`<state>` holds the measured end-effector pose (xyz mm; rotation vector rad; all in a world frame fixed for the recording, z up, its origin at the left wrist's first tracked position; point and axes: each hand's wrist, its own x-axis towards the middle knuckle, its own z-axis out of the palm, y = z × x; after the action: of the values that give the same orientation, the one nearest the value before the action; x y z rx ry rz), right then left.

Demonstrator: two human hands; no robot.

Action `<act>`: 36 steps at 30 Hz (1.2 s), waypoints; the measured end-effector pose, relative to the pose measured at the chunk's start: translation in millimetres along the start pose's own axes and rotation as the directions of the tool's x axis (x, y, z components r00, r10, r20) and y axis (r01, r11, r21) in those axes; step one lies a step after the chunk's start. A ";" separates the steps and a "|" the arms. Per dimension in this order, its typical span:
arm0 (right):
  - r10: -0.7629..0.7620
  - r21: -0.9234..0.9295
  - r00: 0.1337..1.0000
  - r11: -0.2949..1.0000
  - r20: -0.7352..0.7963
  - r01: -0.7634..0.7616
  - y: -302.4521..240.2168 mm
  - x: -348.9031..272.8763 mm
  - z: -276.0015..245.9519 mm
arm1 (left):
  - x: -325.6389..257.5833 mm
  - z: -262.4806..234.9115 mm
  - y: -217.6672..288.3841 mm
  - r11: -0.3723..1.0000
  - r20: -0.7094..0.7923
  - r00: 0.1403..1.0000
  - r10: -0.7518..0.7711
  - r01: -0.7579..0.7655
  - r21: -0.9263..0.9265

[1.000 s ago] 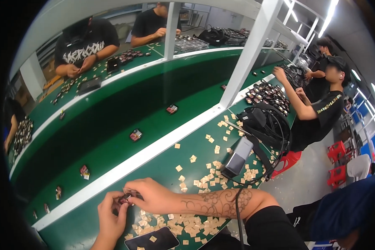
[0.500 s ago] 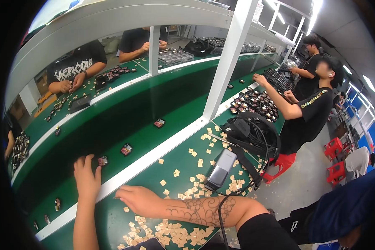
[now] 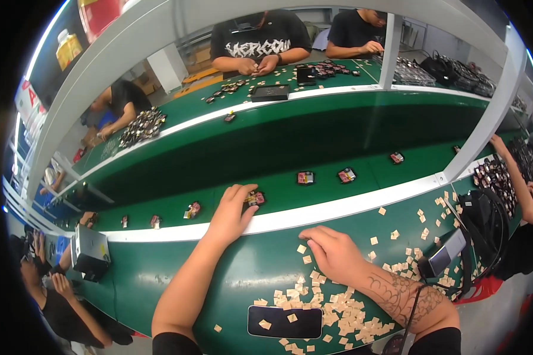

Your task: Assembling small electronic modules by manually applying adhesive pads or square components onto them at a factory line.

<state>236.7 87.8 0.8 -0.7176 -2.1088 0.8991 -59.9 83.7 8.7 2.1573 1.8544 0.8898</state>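
My left hand reaches over the white rail onto the green belt. Its index finger and thumb lie on either side of a small black part with a pink and yellow face, which looks gripped where it sits. Nearer and to the right, my right hand hovers low above the green worktop, fingers bent together; whatever is at their tips is too small to name. Beneath my right wrist spreads a pile of small beige squares. A black phone lies beside the pile, some squares on it.
More such parts are spaced along the belt. A grey box-shaped device and a black bag with cables occupy the right. A white post rises there. A dark case stands left. Co-workers sit opposite.
The view has swung left, bringing the phone and the left end of the worktop into sight. My left hand has come around a part that was beside its thumb. My right fingers remain together.
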 end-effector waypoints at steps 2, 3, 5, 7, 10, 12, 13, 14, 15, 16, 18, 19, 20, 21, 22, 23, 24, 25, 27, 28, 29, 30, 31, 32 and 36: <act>0.013 -0.016 1.000 1.000 0.010 -0.013 -4.4 0.2 -1.6 | -5.6 -0.5 16.3 0.993 0.033 0.999 0.031 -0.027 -0.114; 0.035 -0.019 0.999 0.999 0.012 -0.035 -4.9 -0.7 -0.2 | -14.0 -0.2 28.7 0.989 0.058 0.994 0.097 -0.090 -0.118; 0.049 -0.028 0.999 0.998 0.017 -0.049 -6.9 -0.6 -0.3 | -35.4 3.9 53.2 0.983 0.148 0.983 0.110 -0.086 -0.161; 0.059 -0.043 0.998 0.997 0.027 -0.058 -11.7 1.7 -3.0 | -56.7 8.6 70.5 0.981 0.183 0.968 0.175 -0.154 -0.121; -0.033 -0.025 0.999 0.999 0.021 0.033 -16.7 3.6 -6.4 | -72.9 5.7 88.9 0.994 0.258 0.961 0.104 -0.092 -0.061; 0.040 -0.095 0.995 0.995 0.086 -0.032 -18.9 4.8 -10.8 | -79.4 -0.1 93.9 1.000 0.325 0.946 0.011 -0.003 -0.024; 0.040 -0.100 0.994 0.995 0.103 -0.030 -21.5 4.7 -10.5 | -82.5 0.2 91.9 0.999 0.317 0.948 0.002 0.009 -0.033; 0.054 -0.100 0.990 0.994 0.129 -0.041 -23.3 3.6 -9.6 | -85.1 1.2 88.7 0.998 0.231 0.972 0.045 -0.034 -0.053; 0.069 -0.102 0.985 0.993 0.155 -0.053 -25.3 3.0 -9.0 | -87.2 1.9 85.3 0.995 0.142 0.986 0.087 -0.078 -0.068; 0.071 -0.111 0.983 0.992 0.171 -0.052 -27.3 3.5 -9.1 | -83.8 -1.3 80.8 0.990 0.176 0.978 0.115 -0.098 -0.102; 0.040 -0.063 0.959 0.998 0.280 -0.024 -33.5 4.6 -9.0 | -80.0 0.6 69.0 0.973 0.213 0.960 0.181 -0.143 -0.183; 0.044 -0.069 0.954 0.997 0.297 -0.025 -35.7 5.8 -9.4 | -79.1 3.4 63.9 0.946 0.251 0.932 0.262 -0.198 -0.255; 0.038 -0.110 0.925 0.994 0.378 0.004 -37.7 6.6 -9.7 | -78.4 7.6 61.4 0.936 0.288 0.916 0.279 -0.193 -0.295; 0.036 -0.148 0.889 0.988 0.457 0.036 -39.9 7.0 -10.2 | -79.0 8.9 60.0 0.934 0.281 0.919 0.275 -0.185 -0.307; 0.044 -0.154 0.882 0.988 0.468 0.032 -42.6 6.9 -11.2 | -80.0 9.2 59.3 0.930 0.278 0.920 0.276 -0.182 -0.319; 0.047 -0.259 0.884 0.962 0.465 0.085 -44.6 7.4 -13.8 | -80.0 10.4 59.6 0.926 0.273 0.921 0.279 -0.183 -0.330; 0.047 -0.359 0.886 0.923 0.461 0.137 -46.7 7.9 -15.6 | -80.7 10.5 61.2 0.924 0.266 0.924 0.276 -0.178 -0.339; 0.052 -0.362 0.881 0.922 0.470 0.139 -49.4 7.8 -15.4 | -81.5 9.4 63.4 0.929 0.273 0.926 0.261 -0.164 -0.333; 0.007 -0.529 0.890 0.807 0.455 0.263 -54.6 5.7 -10.7 | -81.4 10.3 64.6 0.931 0.280 0.927 0.251 -0.152 -0.332; 0.011 -0.530 0.889 0.806 0.458 0.263 -55.7 6.0 -7.1 | -81.5 11.2 64.6 0.921 0.239 0.935 0.263 -0.169 -0.352; 0.006 -0.542 0.891 0.796 0.455 0.271 -58.0 4.9 -2.4 | -83.1 11.1 65.4 0.910 0.201 0.941 0.273 -0.184 -0.370; 0.001 -0.552 0.893 0.786 0.451 0.278 -59.4 3.9 0.4 | -83.7 10.7 66.0 0.911 0.205 0.941 0.270 -0.181 -0.372; 0.002 -0.550 0.892 0.788 0.452 0.276 -56.8 3.0 1.6 | -83.6 9.9 66.4 0.910 0.196 0.945 0.260 -0.172 -0.378; 0.054 -0.431 0.916 0.892 0.398 0.134 -48.7 3.4 2.3 | -82.6 9.1 66.8 0.910 0.185 0.950 0.251 -0.166 -0.381; 0.146 -0.065 0.948 0.989 0.284 -0.133 -22.1 0.5 -1.6 | -83.7 13.2 68.3 0.914 0.176 0.963 0.206 -0.125 -0.385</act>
<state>233.2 75.4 18.9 -0.8085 -2.3635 1.0918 0.5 -6.8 3.6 2.0940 1.2950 0.9122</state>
